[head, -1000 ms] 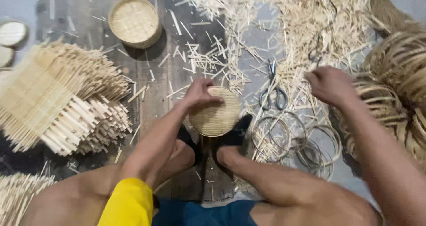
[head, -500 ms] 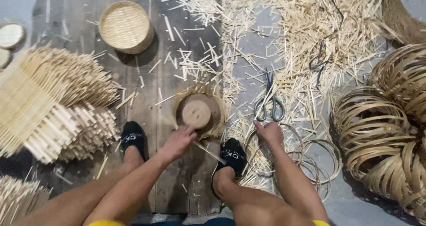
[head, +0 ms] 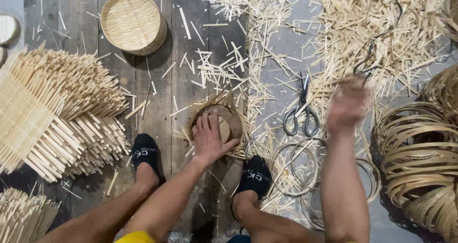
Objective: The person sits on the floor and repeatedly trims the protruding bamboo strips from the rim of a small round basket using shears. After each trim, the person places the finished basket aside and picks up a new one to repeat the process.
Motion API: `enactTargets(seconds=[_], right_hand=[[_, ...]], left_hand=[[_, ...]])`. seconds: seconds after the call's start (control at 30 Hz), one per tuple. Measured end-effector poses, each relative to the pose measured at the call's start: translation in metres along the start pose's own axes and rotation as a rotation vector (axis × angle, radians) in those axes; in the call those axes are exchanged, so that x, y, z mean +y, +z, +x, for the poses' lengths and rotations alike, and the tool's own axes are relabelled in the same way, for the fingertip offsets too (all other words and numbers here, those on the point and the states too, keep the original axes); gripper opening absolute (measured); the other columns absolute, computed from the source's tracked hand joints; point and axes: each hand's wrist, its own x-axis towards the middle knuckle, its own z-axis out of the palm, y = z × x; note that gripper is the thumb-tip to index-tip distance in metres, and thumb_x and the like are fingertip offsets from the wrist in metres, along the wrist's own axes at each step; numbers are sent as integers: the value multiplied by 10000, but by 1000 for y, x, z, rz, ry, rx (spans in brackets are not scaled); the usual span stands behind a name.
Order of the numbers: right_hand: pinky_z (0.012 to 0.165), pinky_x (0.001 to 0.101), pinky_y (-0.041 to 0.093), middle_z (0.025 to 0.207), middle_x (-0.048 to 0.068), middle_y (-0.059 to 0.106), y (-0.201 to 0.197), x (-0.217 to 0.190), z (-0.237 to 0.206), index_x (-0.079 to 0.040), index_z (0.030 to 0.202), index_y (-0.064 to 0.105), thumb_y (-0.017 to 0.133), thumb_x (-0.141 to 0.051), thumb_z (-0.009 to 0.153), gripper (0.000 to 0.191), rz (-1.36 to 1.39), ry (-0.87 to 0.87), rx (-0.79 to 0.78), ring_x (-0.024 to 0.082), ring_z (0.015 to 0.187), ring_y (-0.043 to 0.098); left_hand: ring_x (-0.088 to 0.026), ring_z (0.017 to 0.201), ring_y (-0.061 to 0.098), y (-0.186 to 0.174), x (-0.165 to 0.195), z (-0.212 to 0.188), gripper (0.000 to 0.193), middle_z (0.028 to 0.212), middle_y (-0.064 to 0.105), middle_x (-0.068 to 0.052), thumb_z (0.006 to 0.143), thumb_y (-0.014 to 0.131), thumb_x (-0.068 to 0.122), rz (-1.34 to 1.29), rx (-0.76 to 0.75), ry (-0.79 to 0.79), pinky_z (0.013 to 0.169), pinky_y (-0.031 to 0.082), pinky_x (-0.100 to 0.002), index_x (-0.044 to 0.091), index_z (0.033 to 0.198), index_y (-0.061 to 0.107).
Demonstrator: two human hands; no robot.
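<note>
1. While the left hand presses flat, fingers spread, on a round form between the two black socks, the half-woven basket sits under it on the plank floor, loose strip ends fanning out around its rim. The hand grips nothing; its palm and fingers lie on the form's top.
2. The right hand is raised above the scraps, right of the scissors. It is blurred, so I cannot tell whether it is closed or holds anything.
3. Thin bamboo rings lie on the floor just right of the right foot.
4. A finished basket stands at top left, well apart from the hands.
5. Stacked woven mats fill the left side; coiled hoops pile up at the right edge.
</note>
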Motion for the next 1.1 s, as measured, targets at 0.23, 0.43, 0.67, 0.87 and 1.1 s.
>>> enactTargets(seconds=[0.23,0.43,0.67,0.87,1.1], right_hand=[[714,341,573,917,119,752,11,45,-44,-68,1042,739,739,-395,946,341,-753,476,-693,240,701,696],[807,540,541,1030,284,645,18,67,-91,107,1141,590,933,-258,601,737,-842,24,-314,462,928,643],[675,419,569,847,162,698,10,69,-65,6,1101,674,793,-146,753,398,-334,648,-640,296,751,678],[581,387,516,792,158,674,-16,58,-125,-26,980,696,787,-344,855,354,-397,636,-818,241,643,625],[824,475,537,1043,165,650,-3,17,-161,-104,1142,659,676,-626,794,628,-774,184,-930,326,927,656]], left_hand=[[-419,1227,434,8,-9,11,1005,1360,434,-231,594,852,472,-41,75,25,921,412,-588,235,1488,455],[-409,1154,476,17,-6,11,803,1286,478,-249,722,827,528,-7,103,157,834,448,-555,203,1403,552],[-410,1139,481,18,-10,26,810,1247,489,-236,621,838,474,43,11,114,840,459,-568,184,1335,590],[-402,1169,484,20,-8,25,796,1311,471,-222,673,861,480,-25,144,86,866,451,-573,191,1361,583],[-455,1283,372,41,-1,24,1256,1367,364,-269,484,946,596,-69,266,-220,1065,299,-667,30,1455,384]])
